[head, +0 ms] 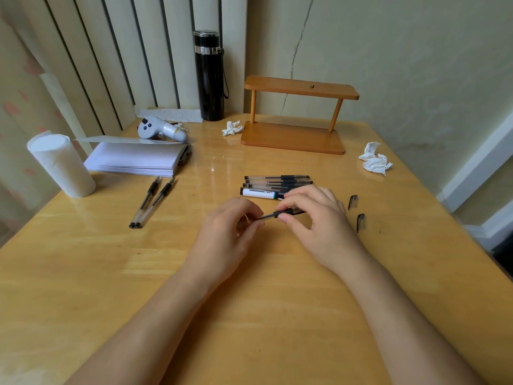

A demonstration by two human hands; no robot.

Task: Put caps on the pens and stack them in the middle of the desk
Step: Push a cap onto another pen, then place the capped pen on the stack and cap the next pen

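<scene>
Black pen (pixel 281 214) lies crosswise over the middle of the bench (pixel 249 315), long axis left to right, with the right grip (pixel 313 215) pinching its right half. The left grip (pixel 236 226) pinches its left end, perhaps with a cap; the fingers hide it.

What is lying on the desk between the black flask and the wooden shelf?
A small crumpled white tissue lies there, between the black flask and the wooden shelf, in the head view.
</scene>
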